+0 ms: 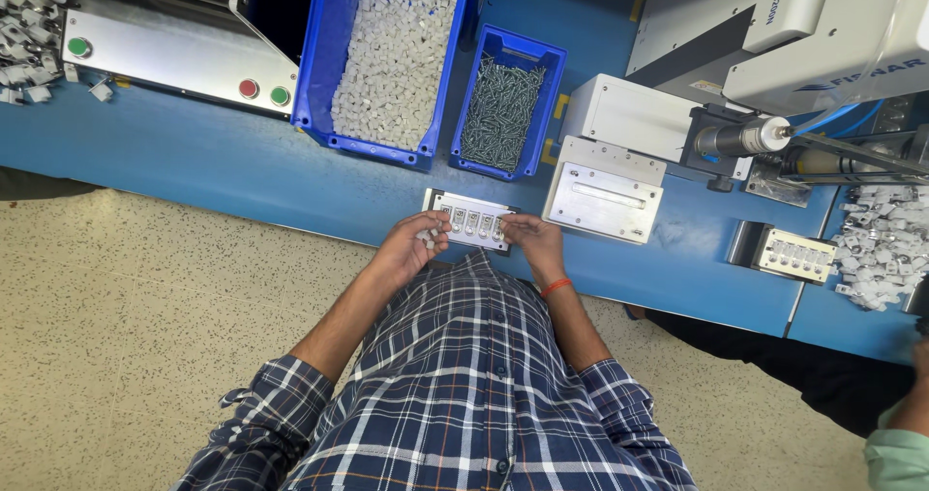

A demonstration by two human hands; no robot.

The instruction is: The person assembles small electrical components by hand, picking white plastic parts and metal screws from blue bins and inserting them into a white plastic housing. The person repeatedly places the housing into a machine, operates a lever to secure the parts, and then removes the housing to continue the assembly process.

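Matt metal fixture plate (470,220), white plastic inserts (472,222)

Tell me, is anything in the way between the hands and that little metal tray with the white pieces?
No. Both hands already touch the tray: the left hand at its left end, the right hand at its right end. Nothing visible lies between them and it.
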